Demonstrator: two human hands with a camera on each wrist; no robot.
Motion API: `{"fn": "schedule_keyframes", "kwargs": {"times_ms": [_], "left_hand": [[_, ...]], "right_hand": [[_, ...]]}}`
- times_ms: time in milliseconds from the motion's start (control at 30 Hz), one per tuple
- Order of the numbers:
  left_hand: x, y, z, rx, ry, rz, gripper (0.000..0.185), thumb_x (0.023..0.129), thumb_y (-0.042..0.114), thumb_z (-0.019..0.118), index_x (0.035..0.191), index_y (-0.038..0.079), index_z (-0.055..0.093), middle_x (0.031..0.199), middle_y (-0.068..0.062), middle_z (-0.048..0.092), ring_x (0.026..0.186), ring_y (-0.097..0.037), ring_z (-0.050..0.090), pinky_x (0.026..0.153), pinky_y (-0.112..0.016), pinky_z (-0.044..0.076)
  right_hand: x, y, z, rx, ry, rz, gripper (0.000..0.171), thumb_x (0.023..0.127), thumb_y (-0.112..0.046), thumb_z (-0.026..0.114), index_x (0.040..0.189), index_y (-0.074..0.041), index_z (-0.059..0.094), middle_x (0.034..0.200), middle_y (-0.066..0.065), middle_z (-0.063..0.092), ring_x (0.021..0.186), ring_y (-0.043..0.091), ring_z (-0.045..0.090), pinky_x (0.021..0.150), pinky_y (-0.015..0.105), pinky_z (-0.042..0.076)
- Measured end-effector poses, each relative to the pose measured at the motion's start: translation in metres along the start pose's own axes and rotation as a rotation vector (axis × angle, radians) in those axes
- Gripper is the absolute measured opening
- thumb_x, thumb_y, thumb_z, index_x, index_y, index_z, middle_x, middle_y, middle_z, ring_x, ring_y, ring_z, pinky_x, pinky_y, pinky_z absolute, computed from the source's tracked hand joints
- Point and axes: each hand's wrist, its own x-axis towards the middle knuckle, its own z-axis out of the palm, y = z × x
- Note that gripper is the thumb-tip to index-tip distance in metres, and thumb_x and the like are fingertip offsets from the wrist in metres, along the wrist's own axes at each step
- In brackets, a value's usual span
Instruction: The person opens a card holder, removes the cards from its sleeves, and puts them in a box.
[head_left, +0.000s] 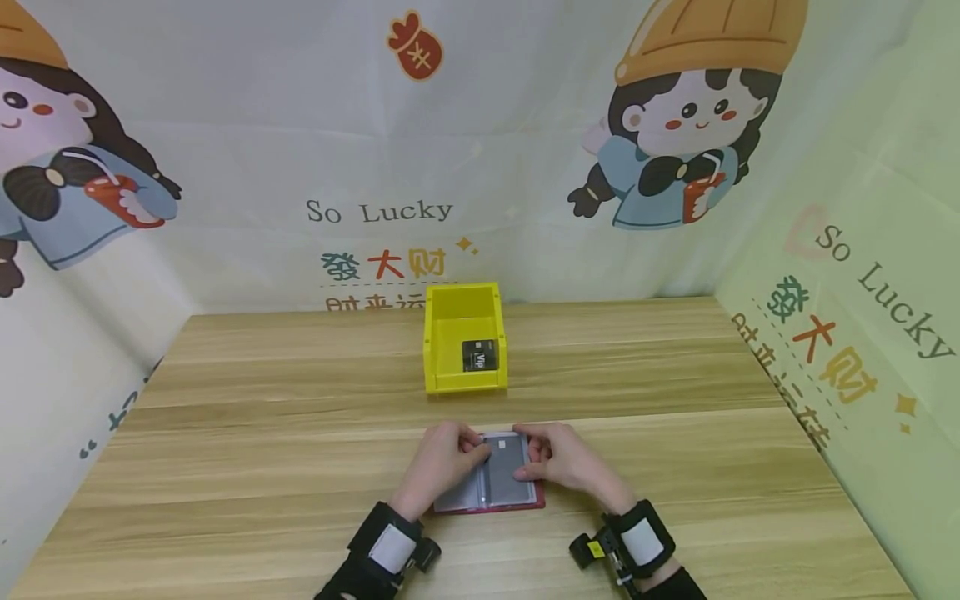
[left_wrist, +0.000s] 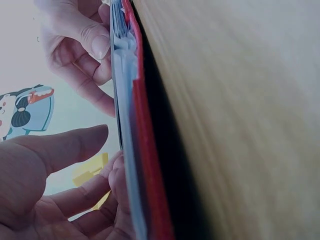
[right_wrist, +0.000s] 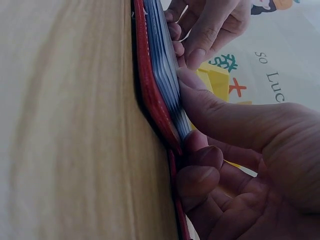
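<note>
An open card holder with a red cover and clear sleeves lies on the table. Its right page shows a dark grey card with a small pale square near the top. At the right edge, my right hand grips the card holder, thumb on the page and fingertips along the edge in the right wrist view. My left hand is over the upper left page by the fold. In the left wrist view its bent fingers touch the sleeves, while the thumb stands a little apart from them.
A yellow bin stands behind the card holder with a black card marked Vip inside. The wooden table extends to both sides. A printed cloth hangs along the back and sides.
</note>
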Motion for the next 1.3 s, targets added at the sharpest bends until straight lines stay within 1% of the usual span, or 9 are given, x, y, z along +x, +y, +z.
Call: {"fn": "schedule_keyframes", "kwargs": {"times_ms": [133,200,267,367,467,633,833,1067,1300], "left_hand": [[-0.0006,0.0011,0.0004,-0.003,-0.009,-0.012,0.017,0.095,0.014,0.076,0.099,-0.002,0.078,0.081,-0.005,0.069,0.070,-0.012,0.055,0.060,-0.022,0.041],[-0.0012,0.0013,0.0004,-0.011,-0.019,-0.025,0.015,0.095,0.014,0.075,0.096,-0.001,0.078,0.077,-0.003,0.066,0.068,-0.012,0.053,0.058,-0.022,0.039],[-0.0016,0.0010,0.0003,-0.017,-0.028,-0.034,0.016,0.097,0.014,0.073,0.091,0.000,0.078,0.071,0.001,0.059,0.064,-0.011,0.050,0.056,-0.022,0.035],[-0.0012,-0.0003,0.0001,-0.026,-0.040,-0.042,0.021,0.099,0.012,0.070,0.082,0.001,0.076,0.063,0.005,0.047,0.058,-0.010,0.043,0.053,-0.023,0.030],[0.0006,-0.0020,-0.0002,-0.031,-0.051,-0.049,0.027,0.100,0.012,0.070,0.076,0.001,0.074,0.059,0.006,0.039,0.056,-0.010,0.039,0.052,-0.024,0.026],[0.0025,-0.0018,-0.0019,-0.029,-0.072,-0.070,0.026,0.098,0.013,0.073,0.074,0.002,0.076,0.059,0.006,0.042,0.057,-0.010,0.041,0.053,-0.024,0.028],[0.0018,0.0024,-0.0058,-0.017,-0.094,-0.085,0.025,0.097,0.013,0.075,0.074,0.002,0.077,0.059,0.006,0.045,0.056,-0.010,0.042,0.053,-0.024,0.029],[0.0018,0.0039,-0.0080,-0.009,-0.117,-0.084,0.026,0.096,0.014,0.076,0.073,0.003,0.077,0.060,0.005,0.047,0.056,-0.011,0.044,0.054,-0.025,0.031],[0.0033,0.0021,-0.0074,0.007,-0.125,-0.090,0.029,0.097,0.016,0.076,0.071,0.004,0.074,0.058,0.005,0.046,0.055,-0.010,0.043,0.053,-0.023,0.030]], "right_hand": [[-0.0012,-0.0007,0.0003,0.000,0.000,0.009,0.068,0.088,-0.010,0.084,0.146,0.010,0.054,0.076,-0.002,0.054,0.064,0.008,0.046,0.057,0.018,0.034],[-0.0018,-0.0007,0.0010,0.001,-0.001,0.015,0.069,0.087,-0.010,0.084,0.146,0.010,0.054,0.076,-0.003,0.054,0.064,0.008,0.046,0.057,0.018,0.034],[-0.0019,-0.0001,0.0018,-0.004,-0.001,0.018,0.070,0.087,-0.010,0.085,0.146,0.009,0.054,0.076,-0.003,0.053,0.065,0.008,0.046,0.057,0.018,0.034],[-0.0023,0.0008,0.0026,-0.008,-0.003,0.012,0.070,0.087,-0.011,0.085,0.146,0.009,0.054,0.077,-0.003,0.053,0.065,0.007,0.046,0.057,0.018,0.034],[-0.0022,0.0018,0.0027,-0.010,-0.001,0.009,0.070,0.087,-0.011,0.085,0.146,0.009,0.054,0.077,-0.003,0.053,0.065,0.007,0.046,0.058,0.019,0.034],[-0.0018,0.0018,0.0022,-0.006,-0.003,0.014,0.068,0.088,-0.011,0.084,0.146,0.009,0.055,0.076,-0.004,0.053,0.064,0.007,0.045,0.057,0.018,0.033],[-0.0014,0.0000,0.0015,0.009,-0.010,0.008,0.066,0.089,-0.009,0.083,0.145,0.011,0.054,0.074,-0.004,0.051,0.064,0.007,0.045,0.057,0.018,0.031],[-0.0011,-0.0026,0.0000,0.009,-0.009,0.026,0.066,0.089,-0.009,0.083,0.146,0.009,0.054,0.074,-0.004,0.051,0.064,0.008,0.045,0.057,0.018,0.031],[-0.0012,-0.0027,-0.0002,0.017,-0.009,0.013,0.067,0.088,-0.008,0.083,0.146,0.011,0.054,0.074,-0.003,0.050,0.064,0.010,0.045,0.056,0.019,0.031]]}}
